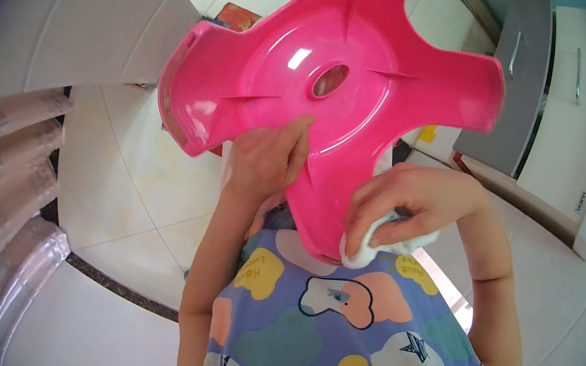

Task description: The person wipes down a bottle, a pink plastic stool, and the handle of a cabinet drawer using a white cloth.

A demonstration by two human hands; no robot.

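A bright pink plastic stool (pixel 387 49) spans the upper middle of the view, its hollow underside and the oval hole in its seat facing me. My left hand (pixel 272 157) grips the near edge between two legs, with the index finger lying along the inner surface. A white cloth (pixel 393 242) is bunched in my right hand (pixel 415 201). Together they press against the rim at the end of the leg closest to my body. Part of the cloth is hidden under my fingers.
Right of the stool stands a cabinet with a grey drawer front (pixel 506 88) and a white drawer front (pixel 568 125), both with metal handles. Plastic-wrapped rolls or bundles (pixel 7 208) line the left side. Below lies a pale tiled floor (pixel 126 208). A red patterned item (pixel 237 16) shows behind the stool.
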